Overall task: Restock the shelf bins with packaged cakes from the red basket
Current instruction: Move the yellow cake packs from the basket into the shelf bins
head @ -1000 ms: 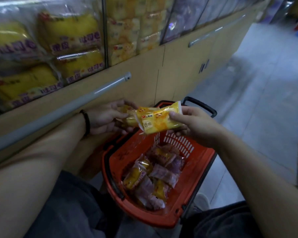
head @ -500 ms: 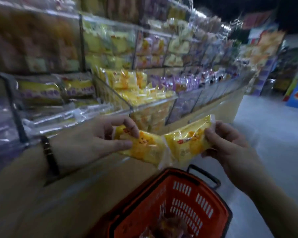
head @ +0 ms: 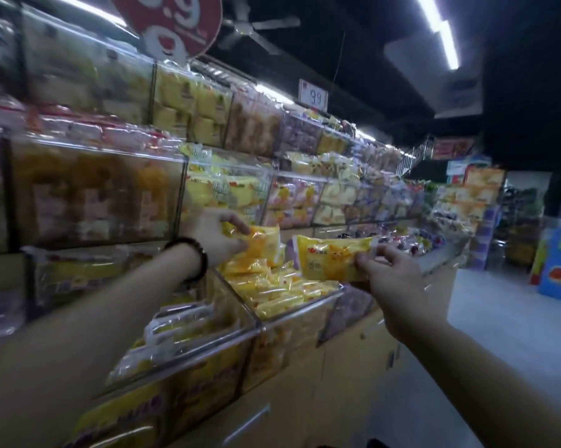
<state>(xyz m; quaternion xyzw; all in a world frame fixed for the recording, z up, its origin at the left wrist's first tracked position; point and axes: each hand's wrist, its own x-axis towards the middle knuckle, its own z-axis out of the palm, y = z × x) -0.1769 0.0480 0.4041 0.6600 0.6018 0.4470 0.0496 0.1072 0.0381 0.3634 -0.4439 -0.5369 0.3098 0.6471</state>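
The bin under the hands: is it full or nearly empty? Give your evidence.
Nearly full: yellow packs heap up to the clear front rim of the bin.

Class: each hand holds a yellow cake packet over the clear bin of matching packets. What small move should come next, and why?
Probably lower the left hand and release its yellow packet: it sits just above the matching pile in the clear bin, closer than the second packet the right hand pinches near the front rim.
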